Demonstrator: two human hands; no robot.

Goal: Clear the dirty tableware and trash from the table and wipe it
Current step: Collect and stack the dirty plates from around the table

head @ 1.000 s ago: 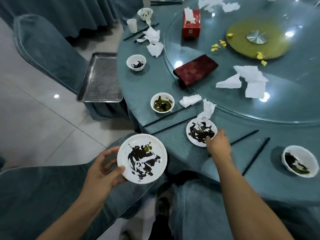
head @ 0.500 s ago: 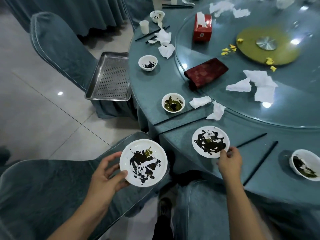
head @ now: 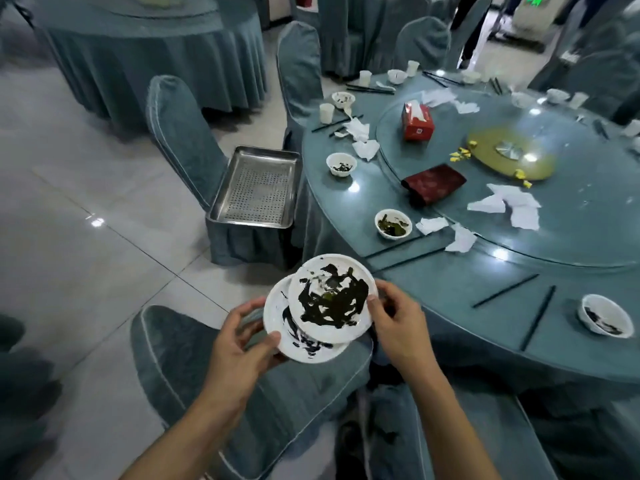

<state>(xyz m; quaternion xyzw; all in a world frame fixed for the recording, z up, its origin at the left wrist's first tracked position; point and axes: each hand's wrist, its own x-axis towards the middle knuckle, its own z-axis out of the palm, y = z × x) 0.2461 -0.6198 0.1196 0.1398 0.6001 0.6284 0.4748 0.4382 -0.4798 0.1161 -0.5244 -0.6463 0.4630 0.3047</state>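
Two white plates smeared with dark sauce overlap in front of me, off the table's near-left edge. My left hand (head: 242, 336) grips the lower plate (head: 304, 348) at its left rim, thumb on top. My right hand (head: 394, 318) pinches the right rim of the upper plate (head: 332, 296), which lies partly over the lower one. On the round teal table (head: 450, 292) stand dirty white bowls (head: 393, 224) (head: 341, 164) (head: 604, 315), black chopsticks (head: 505, 291) and crumpled white napkins (head: 460, 239).
A perforated steel tray (head: 256, 188) lies on a covered chair seat left of the table. A glass turntable (head: 554, 230) carries a red tissue box (head: 417, 121), a dark red cloth (head: 434, 183), napkins and yellow scraps. A covered chair (head: 194, 348) stands below my hands.
My right hand lifted the second plate off the table and brought it left over the plate in my left hand. My view rose and shows more of the room.
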